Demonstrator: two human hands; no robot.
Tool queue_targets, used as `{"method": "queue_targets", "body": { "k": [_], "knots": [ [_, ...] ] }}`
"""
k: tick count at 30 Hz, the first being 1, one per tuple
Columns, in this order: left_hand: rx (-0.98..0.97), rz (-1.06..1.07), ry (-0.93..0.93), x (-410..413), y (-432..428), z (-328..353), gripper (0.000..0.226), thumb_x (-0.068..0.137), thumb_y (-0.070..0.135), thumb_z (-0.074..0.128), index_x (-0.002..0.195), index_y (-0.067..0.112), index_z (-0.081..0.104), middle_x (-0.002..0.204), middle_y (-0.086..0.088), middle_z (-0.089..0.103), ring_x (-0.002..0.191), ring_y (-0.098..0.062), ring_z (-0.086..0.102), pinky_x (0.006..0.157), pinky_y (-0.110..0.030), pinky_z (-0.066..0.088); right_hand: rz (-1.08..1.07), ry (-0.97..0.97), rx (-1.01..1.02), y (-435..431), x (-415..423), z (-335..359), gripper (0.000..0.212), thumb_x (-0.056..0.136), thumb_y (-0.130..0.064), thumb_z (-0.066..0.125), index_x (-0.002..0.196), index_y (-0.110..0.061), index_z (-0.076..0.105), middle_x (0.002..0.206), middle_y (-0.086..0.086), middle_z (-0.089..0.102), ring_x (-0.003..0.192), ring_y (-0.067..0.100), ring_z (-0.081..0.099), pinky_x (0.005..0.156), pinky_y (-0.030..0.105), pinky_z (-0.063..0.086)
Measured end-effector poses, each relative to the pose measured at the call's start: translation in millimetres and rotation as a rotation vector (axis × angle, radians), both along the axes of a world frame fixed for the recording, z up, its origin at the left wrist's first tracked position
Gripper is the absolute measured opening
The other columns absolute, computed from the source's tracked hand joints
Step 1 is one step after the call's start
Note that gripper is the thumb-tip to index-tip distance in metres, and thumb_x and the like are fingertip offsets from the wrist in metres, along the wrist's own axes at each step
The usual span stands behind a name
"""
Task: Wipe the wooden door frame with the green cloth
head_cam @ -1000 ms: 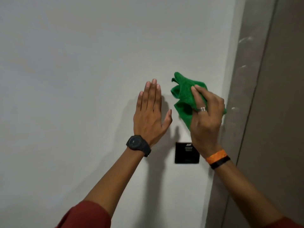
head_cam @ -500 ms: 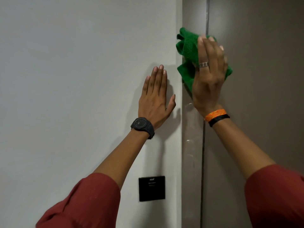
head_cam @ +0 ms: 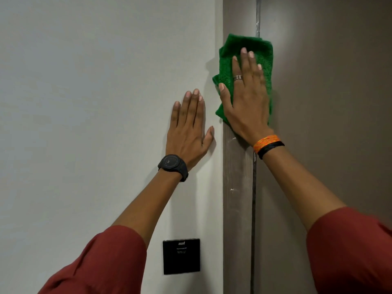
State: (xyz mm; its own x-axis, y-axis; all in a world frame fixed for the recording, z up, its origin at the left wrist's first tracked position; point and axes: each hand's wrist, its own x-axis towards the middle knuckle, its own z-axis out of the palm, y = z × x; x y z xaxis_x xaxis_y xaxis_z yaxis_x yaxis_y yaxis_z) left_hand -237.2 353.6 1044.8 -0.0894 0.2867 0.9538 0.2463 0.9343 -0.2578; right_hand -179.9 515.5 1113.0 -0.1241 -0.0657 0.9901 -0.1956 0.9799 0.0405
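Observation:
The wooden door frame (head_cam: 237, 198) runs as a grey-brown vertical strip right of centre, with small white specks on it. A green cloth (head_cam: 252, 45) is spread flat against the frame near the top. My right hand (head_cam: 246, 98) lies flat on the cloth with fingers spread, pressing it to the frame and partly onto the door. My left hand (head_cam: 188, 128) rests flat on the white wall just left of the frame, fingers together pointing up, holding nothing.
The white wall (head_cam: 84, 102) fills the left side. A black square wall switch panel (head_cam: 181, 256) sits low on the wall beside the frame. The brown door (head_cam: 328, 102) lies right of the frame, past a narrow gap.
My right hand has flattened the bunched cloth onto the frame and spread its fingers. The view has shifted so the frame sits nearer the centre. The left hand stays on the wall.

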Motion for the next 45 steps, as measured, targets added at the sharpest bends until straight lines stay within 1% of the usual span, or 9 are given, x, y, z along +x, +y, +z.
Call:
{"method": "queue_targets", "body": {
  "k": [4,11,19,24,27,33,35,42,45],
  "knots": [
    [0.027,-0.017,0.02,-1.1,1.5,-4.1,0.073,0.105,0.044,0.03,0.161,0.0,0.014,0.171,-0.018,0.011,0.159,-0.031,0.008,0.13,-0.05,0.01,-0.013,0.127,0.001,-8.1,-9.5,-24.4,0.061,0.11,-0.036,0.04,0.161,-0.004,0.03,0.171,0.017,0.024,0.16,0.031,0.02,0.133,0.045,0.016],
    [0.07,-0.039,-0.016,0.5,-2.3,-46.4,0.071,0.105,0.041,0.029,0.161,0.0,0.012,0.171,-0.018,0.009,0.159,-0.03,0.005,0.131,-0.047,0.007,0.01,0.107,0.015,-7.6,-10.2,-122.9,0.064,0.107,-0.035,0.047,0.16,-0.003,0.033,0.169,0.019,0.027,0.159,0.033,0.024,0.132,0.049,0.021],
    [0.078,-0.015,-0.019,0.8,-2.1,-53.1,0.072,0.106,0.04,0.031,0.161,0.0,0.011,0.171,-0.018,0.007,0.16,-0.03,0.004,0.131,-0.047,0.006,-0.017,0.09,0.004,-8.4,-12.1,-77.5,0.065,0.105,-0.033,0.047,0.162,-0.007,0.03,0.171,0.017,0.024,0.161,0.03,0.019,0.133,0.047,0.018],
    [0.088,-0.026,-0.046,2.1,-1.6,-76.2,0.071,0.106,0.04,0.03,0.161,0.0,0.013,0.171,-0.017,0.007,0.16,-0.029,0.004,0.131,-0.047,0.006,0.039,0.105,-0.066,-15.3,-10.6,-134.0,0.064,0.104,-0.031,0.048,0.161,-0.006,0.033,0.17,0.016,0.027,0.16,0.03,0.022,0.132,0.047,0.021],
    [0.079,-0.021,-0.061,3.3,-3.7,-97.9,0.071,0.105,0.04,0.031,0.161,-0.001,0.014,0.171,-0.017,0.008,0.159,-0.03,0.006,0.131,-0.048,0.007,0.029,0.064,-0.04,-15.5,-6.1,-168.8,0.063,0.106,-0.031,0.049,0.16,-0.005,0.033,0.169,0.017,0.028,0.159,0.031,0.023,0.132,0.048,0.02],
    [0.063,0.003,-0.053,3.2,-3.1,-109.0,0.071,0.106,0.04,0.032,0.161,0.0,0.012,0.171,-0.018,0.008,0.159,-0.032,0.007,0.131,-0.047,0.004,-0.012,0.079,-0.015,-12.0,-8.7,-115.4,0.062,0.107,-0.033,0.048,0.16,-0.003,0.034,0.168,0.019,0.031,0.157,0.034,0.027,0.131,0.049,0.025],
    [0.075,-0.002,-0.049,2.8,-2.2,-110.7,0.071,0.106,0.039,0.033,0.161,0.0,0.013,0.17,-0.018,0.009,0.159,-0.032,0.007,0.131,-0.047,0.004,-0.011,0.095,-0.029,-12.7,-11.7,-113.4,0.062,0.107,-0.033,0.049,0.16,-0.004,0.034,0.168,0.018,0.031,0.158,0.033,0.027,0.13,0.049,0.025],
    [0.102,-0.021,-0.102,6.0,0.8,-150.3,0.07,0.106,0.038,0.032,0.161,0.002,0.01,0.171,-0.017,0.01,0.159,-0.03,0.003,0.131,-0.048,0.003,-0.001,0.035,-0.06,-16.5,-7.0,-210.2,0.061,0.109,-0.033,0.049,0.16,-0.003,0.034,0.168,0.018,0.031,0.158,0.032,0.025,0.132,0.046,0.021],
    [0.075,-0.008,-0.096,4.8,0.0,-157.4,0.072,0.105,0.037,0.035,0.162,0.003,0.006,0.171,-0.016,0.006,0.159,-0.028,-0.001,0.131,-0.047,0.001,-0.005,0.038,-0.055,-13.7,-8.3,-201.7,0.06,0.109,-0.034,0.047,0.159,-0.003,0.034,0.167,0.019,0.033,0.157,0.033,0.027,0.131,0.046,0.021]
  ]
}}
